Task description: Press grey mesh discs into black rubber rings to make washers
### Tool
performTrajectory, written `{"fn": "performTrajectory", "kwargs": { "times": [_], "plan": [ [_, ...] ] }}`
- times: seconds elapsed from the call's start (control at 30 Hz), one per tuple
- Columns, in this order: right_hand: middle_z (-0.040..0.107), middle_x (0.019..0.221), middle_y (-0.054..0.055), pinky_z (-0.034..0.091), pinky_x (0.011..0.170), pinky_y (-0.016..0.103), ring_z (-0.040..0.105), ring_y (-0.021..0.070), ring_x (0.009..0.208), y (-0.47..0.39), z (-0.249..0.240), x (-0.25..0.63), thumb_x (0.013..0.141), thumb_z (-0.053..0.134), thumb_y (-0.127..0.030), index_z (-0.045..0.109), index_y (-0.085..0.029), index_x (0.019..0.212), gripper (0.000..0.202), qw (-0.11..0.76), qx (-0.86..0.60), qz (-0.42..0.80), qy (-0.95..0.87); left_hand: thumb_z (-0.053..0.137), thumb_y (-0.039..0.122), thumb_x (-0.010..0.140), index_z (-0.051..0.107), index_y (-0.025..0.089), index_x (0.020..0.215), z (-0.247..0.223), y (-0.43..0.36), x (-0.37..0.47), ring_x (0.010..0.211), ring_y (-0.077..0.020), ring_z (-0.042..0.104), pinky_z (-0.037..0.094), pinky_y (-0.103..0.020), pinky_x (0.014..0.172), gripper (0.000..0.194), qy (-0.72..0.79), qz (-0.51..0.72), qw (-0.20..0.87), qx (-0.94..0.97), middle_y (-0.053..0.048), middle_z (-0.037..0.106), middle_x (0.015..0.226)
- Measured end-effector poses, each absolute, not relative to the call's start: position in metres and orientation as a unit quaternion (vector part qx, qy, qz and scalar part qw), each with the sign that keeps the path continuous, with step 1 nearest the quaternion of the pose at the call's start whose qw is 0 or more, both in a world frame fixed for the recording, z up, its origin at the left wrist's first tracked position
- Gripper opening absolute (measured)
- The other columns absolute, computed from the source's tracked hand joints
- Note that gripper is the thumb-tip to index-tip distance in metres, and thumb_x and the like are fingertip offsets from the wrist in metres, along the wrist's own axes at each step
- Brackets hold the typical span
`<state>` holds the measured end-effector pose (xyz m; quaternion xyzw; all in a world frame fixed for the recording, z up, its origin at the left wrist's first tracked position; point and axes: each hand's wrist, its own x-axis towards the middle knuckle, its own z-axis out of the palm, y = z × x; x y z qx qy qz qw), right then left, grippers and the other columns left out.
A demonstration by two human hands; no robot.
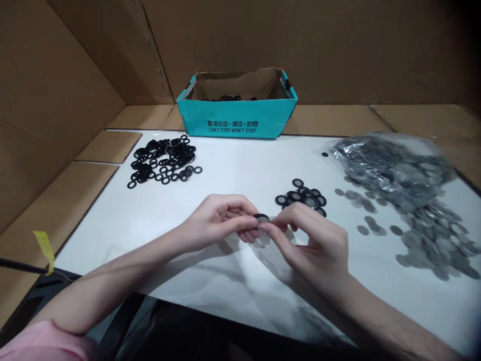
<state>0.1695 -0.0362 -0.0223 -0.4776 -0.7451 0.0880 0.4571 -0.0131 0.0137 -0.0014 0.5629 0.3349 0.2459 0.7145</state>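
Observation:
Near the middle of the white table, my left hand (229,220) pinches a black ring with a grey mesh disc (262,218) between thumb and fingers. The thumb and index finger of my right hand (304,235) close on the ring's right side. Just behind my right hand lies a small pile of black rings with grey discs in them (295,196). A heap of plain black rings (165,163) is at the back left. Loose grey discs (436,235) spread over the right side of the table.
A turquoise box (236,118) holding black rings stands at the back. A clear plastic bag of grey discs (394,165) lies at the back right. Cardboard walls (300,50) surround the white table (233,165). A yellow tag (45,250) hangs on a dark rod at the left.

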Motion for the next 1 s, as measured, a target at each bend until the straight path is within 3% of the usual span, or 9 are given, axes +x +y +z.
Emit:
{"fn": "performTrajectory", "kwargs": {
  "times": [0.17, 0.4, 0.63, 1.0],
  "plan": [
    [0.051, 0.061, -0.002, 0.038, 0.05, 0.021, 0.047, 0.0084, 0.054, -0.035, -0.023, 0.169, 0.088, 0.055, -0.011, 0.052, -0.018, 0.073, 0.017, 0.424, -0.46, 0.125, -0.77, 0.062, 0.023, 0.088, 0.062, 0.011, 0.084, -0.002, 0.014, -0.013, 0.063, -0.0097, 0.064, 0.051, -0.017, 0.061, 0.013, 0.329, 0.229, 0.685, 0.609, -0.004, 0.067, 0.069],
    [0.046, 0.059, -0.003, 0.035, 0.048, 0.019, 0.044, 0.0067, 0.052, -0.033, -0.022, 0.169, 0.089, 0.052, -0.01, 0.049, -0.017, 0.07, 0.021, 0.419, -0.429, 0.183, -0.779, 0.064, 0.023, 0.087, 0.065, 0.01, 0.088, -0.001, 0.015, -0.014, 0.066, -0.0093, 0.06, 0.048, -0.018, 0.062, 0.014, 0.3, 0.269, 0.54, 0.739, -0.004, 0.066, 0.075],
    [0.052, 0.062, -0.002, 0.036, 0.049, 0.02, 0.048, 0.0077, 0.055, -0.035, -0.023, 0.171, 0.089, 0.054, -0.009, 0.056, -0.018, 0.076, 0.015, 0.413, -0.422, 0.206, -0.781, 0.06, 0.02, 0.09, 0.064, 0.009, 0.084, 0.006, 0.012, -0.014, 0.062, -0.0081, 0.06, 0.048, -0.016, 0.059, 0.013, 0.33, 0.238, 0.6, 0.689, -0.002, 0.064, 0.069],
    [0.059, 0.061, 0.0, 0.041, 0.054, 0.023, 0.052, 0.0099, 0.057, -0.031, -0.019, 0.179, 0.091, 0.052, -0.014, 0.055, -0.018, 0.069, 0.022, 0.432, -0.367, 0.334, -0.753, 0.058, 0.019, 0.092, 0.058, 0.01, 0.083, 0.013, 0.005, -0.012, 0.064, -0.009, 0.061, 0.05, -0.018, 0.061, 0.012, 0.305, 0.252, 0.631, 0.667, -0.002, 0.064, 0.07]
  ]
}}
